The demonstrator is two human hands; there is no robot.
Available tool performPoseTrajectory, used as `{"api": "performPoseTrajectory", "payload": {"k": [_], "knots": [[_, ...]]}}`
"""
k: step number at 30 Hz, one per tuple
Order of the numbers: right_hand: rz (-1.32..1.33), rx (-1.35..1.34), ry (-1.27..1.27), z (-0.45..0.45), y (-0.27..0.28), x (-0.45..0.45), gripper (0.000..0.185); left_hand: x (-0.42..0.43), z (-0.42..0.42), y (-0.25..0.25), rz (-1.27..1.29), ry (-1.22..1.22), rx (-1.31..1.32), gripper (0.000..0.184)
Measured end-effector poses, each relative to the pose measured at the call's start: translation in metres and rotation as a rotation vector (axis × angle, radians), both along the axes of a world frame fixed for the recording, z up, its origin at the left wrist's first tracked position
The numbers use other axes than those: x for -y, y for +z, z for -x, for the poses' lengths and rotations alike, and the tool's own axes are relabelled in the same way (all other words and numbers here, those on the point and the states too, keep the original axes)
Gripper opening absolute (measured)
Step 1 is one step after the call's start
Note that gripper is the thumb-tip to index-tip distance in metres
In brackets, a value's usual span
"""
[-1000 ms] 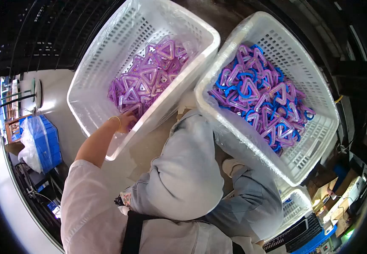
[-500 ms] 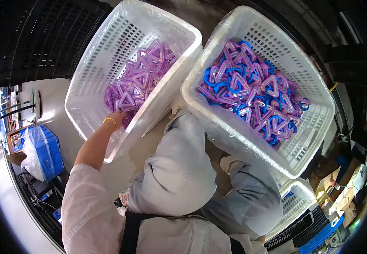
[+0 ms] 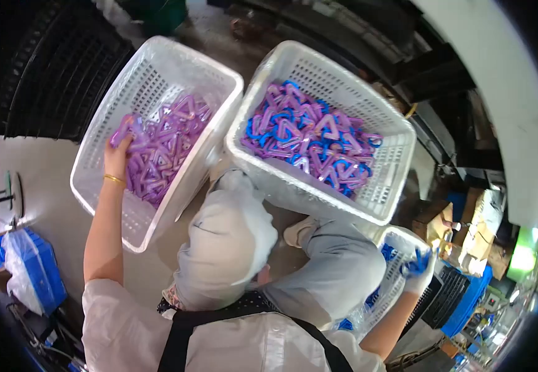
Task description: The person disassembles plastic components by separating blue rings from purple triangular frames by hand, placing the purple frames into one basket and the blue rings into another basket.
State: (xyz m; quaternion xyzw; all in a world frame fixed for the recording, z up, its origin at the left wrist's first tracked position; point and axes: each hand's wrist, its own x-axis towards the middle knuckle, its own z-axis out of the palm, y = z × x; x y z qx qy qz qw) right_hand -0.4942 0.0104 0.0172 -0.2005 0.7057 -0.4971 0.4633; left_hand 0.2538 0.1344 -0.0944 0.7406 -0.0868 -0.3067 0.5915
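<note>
My left hand (image 3: 117, 154), with a yellow band at the wrist, is closed on a purple triangle piece (image 3: 126, 129) over the left white basket (image 3: 89, 162), which holds many purple triangle pieces (image 3: 160, 149). The right white basket (image 3: 399, 162) holds purple triangles mixed with blue rings (image 3: 325, 155). At the lower right, my right hand (image 3: 419, 279), which looks pale or gloved, is closed on blue pieces (image 3: 416, 263). It is above the edge of a smaller white basket (image 3: 393, 282) with more blue pieces inside. The exact number of pieces held is unclear.
Black crates (image 3: 64, 68) stand at the upper left. A blue crate with clear plastic (image 3: 39, 270) is at the lower left. Cardboard boxes (image 3: 433, 223) lie on the right. My bent knees (image 3: 225, 248) are between the baskets and my body.
My left hand has risen out of the pile with a purple piece. My right hand has come into view with blue pieces. The view has shifted, so both large baskets appear smaller and further left.
</note>
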Motion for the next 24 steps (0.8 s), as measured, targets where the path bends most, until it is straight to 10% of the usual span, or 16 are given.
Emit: {"api": "performPoseTrajectory", "payload": {"k": [3,7,10,17,24], "knots": [[0.250,-0.303,0.596,-0.164,0.061,0.058,0.034,0.093,0.105,0.098,0.422,-0.315,-0.352,0.051],[0.429,-0.300,0.880,-0.268,0.080,0.068,0.021,0.139,0.205,0.181,0.310,-0.722,-0.316,0.048],[0.515,-0.265,0.859,-0.298,0.073,0.063,0.014,0.162,0.250,0.164,0.497,-0.844,0.087,0.044],[0.459,-0.629,0.870,-0.304,0.039,0.048,0.022,0.144,0.285,0.131,0.479,-0.886,-0.009,0.040],[0.412,-0.162,1.026,-0.290,0.041,0.065,0.031,0.152,0.281,0.148,0.427,-0.771,-0.154,0.033]]}}
